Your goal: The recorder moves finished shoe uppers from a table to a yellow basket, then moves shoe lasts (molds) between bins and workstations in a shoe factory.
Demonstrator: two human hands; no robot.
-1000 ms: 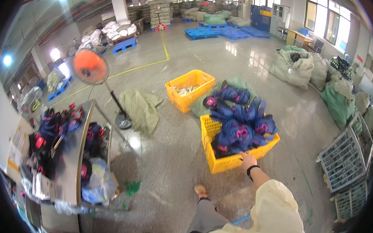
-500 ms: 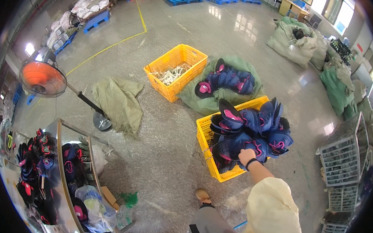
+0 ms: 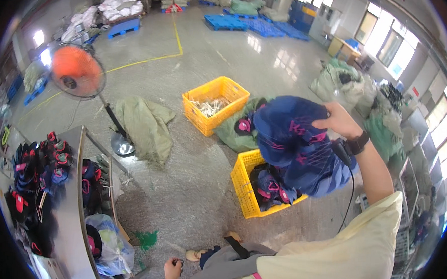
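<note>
High in front of me, my right hand grips a bundle of navy shoe uppers with pink stitching, its fingers closed on the top edge. The bundle hangs above the right part of a yellow plastic crate and hides much of it. More navy and pink shoe uppers lie inside that crate. A black band and a small black device with a cable are at my right wrist. Low beside my leg, my left hand is curled closed around something small and dark that I cannot make out.
Another yellow crate holds white cords. A green sack with uppers sits behind the bundle. On the left stand an orange fan, a crumpled sack and a metal table with shoe parts. Grey racks line the right.
My right hand has lifted a bundle of shoe uppers up out of the near crate, whose pile is lower. My left hand has come into view at the bottom. The view has tilted up.
</note>
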